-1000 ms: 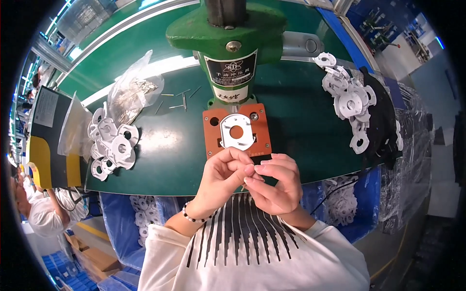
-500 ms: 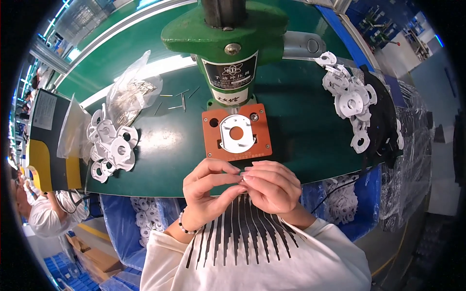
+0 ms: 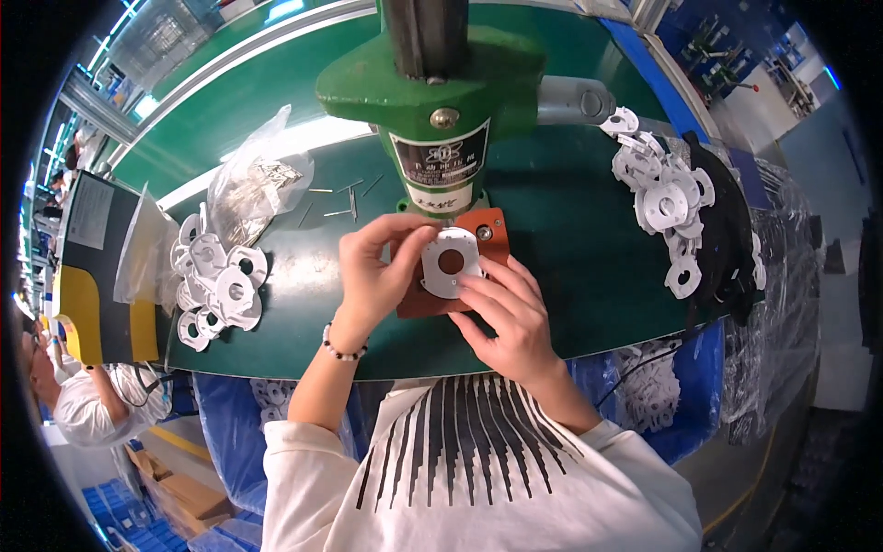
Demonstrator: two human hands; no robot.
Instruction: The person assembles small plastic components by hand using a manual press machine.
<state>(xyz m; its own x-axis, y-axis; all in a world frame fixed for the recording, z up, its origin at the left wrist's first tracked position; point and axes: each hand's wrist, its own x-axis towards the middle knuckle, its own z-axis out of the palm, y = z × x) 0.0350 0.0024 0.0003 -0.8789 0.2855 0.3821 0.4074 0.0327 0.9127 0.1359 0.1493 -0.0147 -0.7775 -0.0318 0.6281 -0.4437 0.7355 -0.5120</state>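
Observation:
A white ring-shaped plate (image 3: 439, 280) with a round central hole lies on the orange fixture block (image 3: 416, 304) under the green hand press (image 3: 432, 97). From the left, my left hand (image 3: 372, 267) reaches over the block. Its thumb and forefinger are pinched at the plate's far left edge; whatever is between them is too small to make out. My right hand (image 3: 511, 322) rests at the plate's near right side, fingers stretched out and touching its edge. The right thumb is apart from them, by the block's near edge.
Piles of white plates lie at left (image 3: 221, 285) and right (image 3: 667, 198). A clear bag of metal pins (image 3: 262, 189) sits at the back left, with several loose pins (image 3: 352, 201) beside it. Blue lined bins (image 3: 694, 386) stand below the table's front edge. Another person (image 3: 106, 405) is at far left.
Both hands have moved forward from the table's front edge, where their fingertips met, to the plate on the block, and have come apart. The block looks slightly turned.

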